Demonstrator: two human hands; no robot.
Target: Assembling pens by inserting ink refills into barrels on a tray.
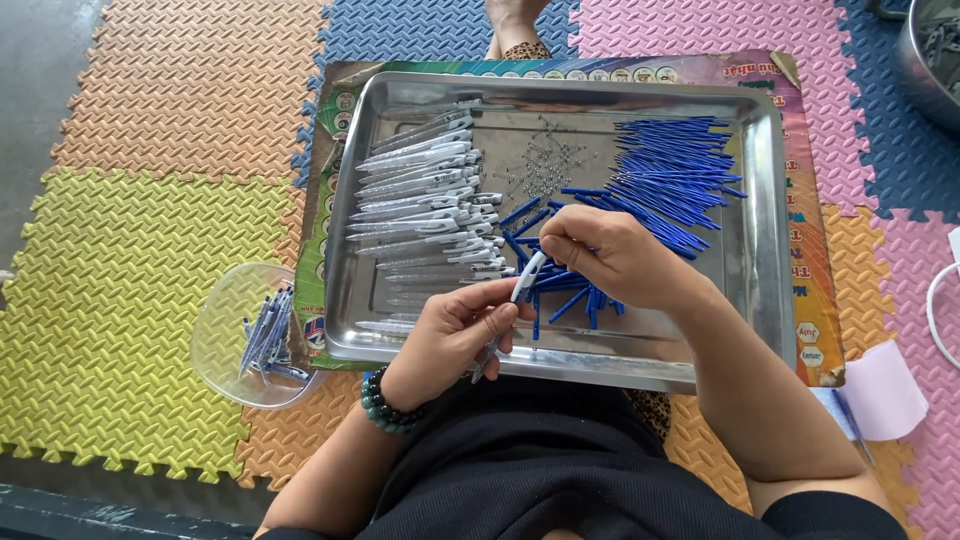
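Seen from above: left hand [455, 335] closed around a pen barrel [508, 318], pinched between thumb and fingers near the front rim of a steel tray [760, 240]. Held with its long axis running from about seven o'clock up to one o'clock, lower tip poking out below the palm, white-and-blue upper end pointing toward the other hand. Right hand [615, 255] just beside it at about one o'clock, fingers curled shut and pinching that upper end of the same barrel, so both hands met on the one pen over the tray's near middle. Neither hand nearer than the other, since both already touched it; whether a refill sat between the right fingertips could not be told. Directly under the right hand, loose blue refills [565, 290] scattered; a larger heap of blue refills [670, 180] farther off at one o'clock. Clear pen bodies with white clips [430, 200] stacked at eleven o'clock from the left hand, small metal springs [548, 165] at twelve. Off the tray at nine o'clock, a clear plastic bowl [225, 335] with finished pens [265, 340], resting on coloured foam mats [130, 300].
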